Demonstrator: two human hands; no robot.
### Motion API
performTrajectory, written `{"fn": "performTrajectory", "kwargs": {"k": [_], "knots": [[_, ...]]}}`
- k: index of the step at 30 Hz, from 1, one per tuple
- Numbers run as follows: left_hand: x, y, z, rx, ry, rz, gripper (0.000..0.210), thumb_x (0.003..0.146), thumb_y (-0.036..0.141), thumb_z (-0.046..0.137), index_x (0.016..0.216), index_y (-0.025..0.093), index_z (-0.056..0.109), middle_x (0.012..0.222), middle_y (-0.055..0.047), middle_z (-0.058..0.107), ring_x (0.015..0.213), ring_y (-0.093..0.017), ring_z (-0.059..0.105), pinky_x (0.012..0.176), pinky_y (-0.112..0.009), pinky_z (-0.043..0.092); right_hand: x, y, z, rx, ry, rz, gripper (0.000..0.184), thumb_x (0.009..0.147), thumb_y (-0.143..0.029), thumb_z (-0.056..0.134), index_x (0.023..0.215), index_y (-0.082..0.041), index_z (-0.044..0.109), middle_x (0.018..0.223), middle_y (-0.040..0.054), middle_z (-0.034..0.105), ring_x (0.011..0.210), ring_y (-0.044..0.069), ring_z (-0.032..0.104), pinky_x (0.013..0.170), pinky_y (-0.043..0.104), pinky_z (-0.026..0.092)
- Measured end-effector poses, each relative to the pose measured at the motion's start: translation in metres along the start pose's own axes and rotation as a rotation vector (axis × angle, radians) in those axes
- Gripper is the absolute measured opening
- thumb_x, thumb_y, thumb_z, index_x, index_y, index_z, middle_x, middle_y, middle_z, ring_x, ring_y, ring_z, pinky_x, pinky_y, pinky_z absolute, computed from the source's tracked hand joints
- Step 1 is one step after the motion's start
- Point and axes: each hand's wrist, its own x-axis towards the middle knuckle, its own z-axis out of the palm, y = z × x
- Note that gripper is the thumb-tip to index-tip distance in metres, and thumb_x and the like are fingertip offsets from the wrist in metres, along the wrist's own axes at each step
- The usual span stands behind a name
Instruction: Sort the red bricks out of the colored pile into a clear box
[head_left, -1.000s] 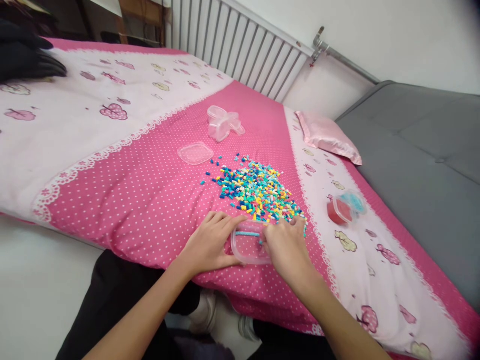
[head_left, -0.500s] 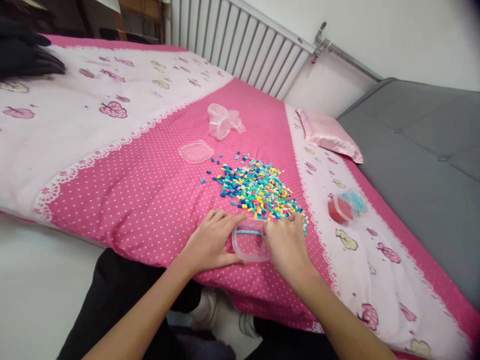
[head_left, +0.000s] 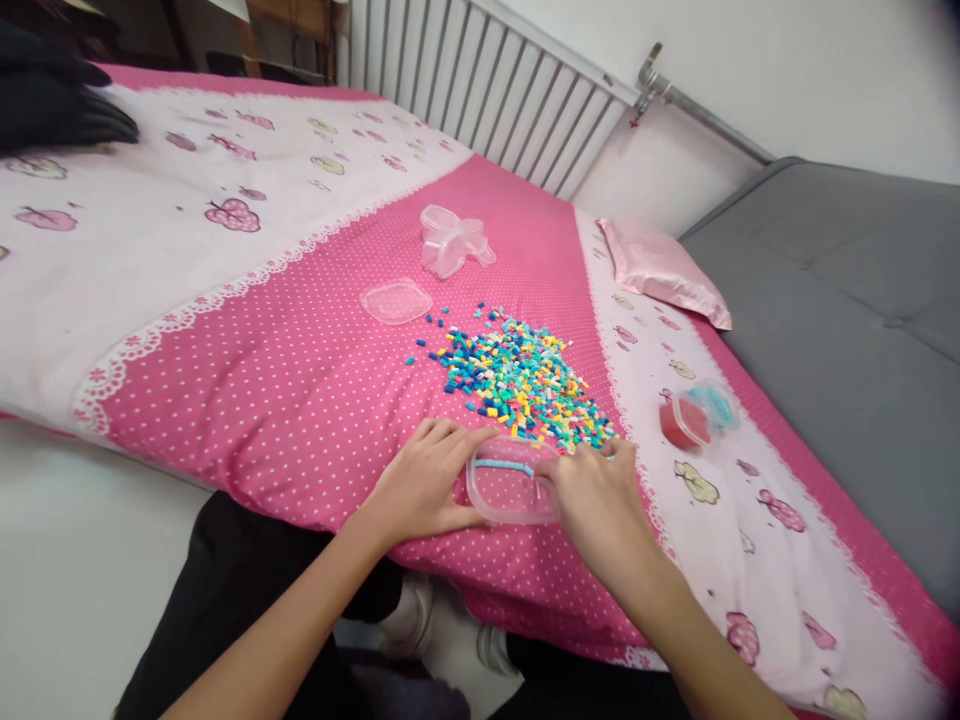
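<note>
My left hand (head_left: 431, 470) grips the left side of a clear plastic container (head_left: 499, 508), fingers at its far edge and thumb at its near edge. Inside, a row of small light-blue pieces (head_left: 501, 464) runs along the far side. My right hand (head_left: 596, 490) reaches over the container's right side, its thumb and forefinger pinched at the row's right end on a small light-blue piece, mostly covered by the fingertips. Just beyond the container spreads a loose pile of small multicoloured tube-like pieces (head_left: 521, 370), in blue, green, yellow, white and red.
Left of the pile, a clear lid (head_left: 396, 301) lies flat, with several clear tubs (head_left: 450, 245) heaped behind it. To the right stand a tub with red contents (head_left: 684, 424) and one with blue contents (head_left: 714, 405). A pink pillow (head_left: 667, 272) and a black glove (head_left: 67, 110) rest on the bed.
My right hand has shifted slightly right, uncovering more of the blue row, whose right end now bends a little at the fingertips. The left hand keeps its hold on the container.
</note>
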Motion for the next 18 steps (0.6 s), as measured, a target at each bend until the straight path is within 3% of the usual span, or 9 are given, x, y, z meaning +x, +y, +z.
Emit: {"fn": "performTrajectory", "kwargs": {"k": [4, 9, 18], "knots": [[0.0001, -0.0009, 0.0010, 0.022, 0.002, 0.001, 0.086, 0.075, 0.062, 0.077, 0.144, 0.021, 0.046, 0.118, -0.010, 0.066, 0.107, -0.031, 0.057, 0.099, -0.047, 0.042, -0.0002, -0.0015, -0.0024, 0.020, -0.085, -0.026, 0.038, 0.100, -0.010, 0.043, 0.095, -0.021, 0.078, 0.093, 0.0126, 0.075, 0.097, 0.029, 0.065, 0.085, 0.043, 0.025], [-0.0009, -0.0009, 0.0008, 0.021, 0.004, 0.014, 0.083, 0.076, 0.060, 0.077, 0.142, 0.021, 0.045, 0.118, -0.009, 0.066, 0.106, -0.030, 0.057, 0.099, -0.046, 0.042, 0.0026, -0.0027, 0.0002, 0.040, -0.075, -0.015, 0.038, 0.101, -0.009, 0.042, 0.095, -0.020, 0.078, 0.092, 0.0131, 0.075, 0.096, 0.029, 0.064, 0.084, 0.043, 0.025], [-0.0001, -0.0010, 0.0013, 0.057, 0.008, 0.033, 0.087, 0.075, 0.061, 0.078, 0.142, 0.018, 0.044, 0.115, -0.010, 0.065, 0.104, -0.030, 0.056, 0.098, -0.045, 0.042, 0.0016, -0.0017, 0.0055, 0.007, 0.106, 0.003, 0.035, 0.103, -0.022, 0.046, 0.088, -0.023, 0.078, 0.084, 0.0113, 0.075, 0.088, 0.031, 0.066, 0.083, 0.044, 0.027]]}}
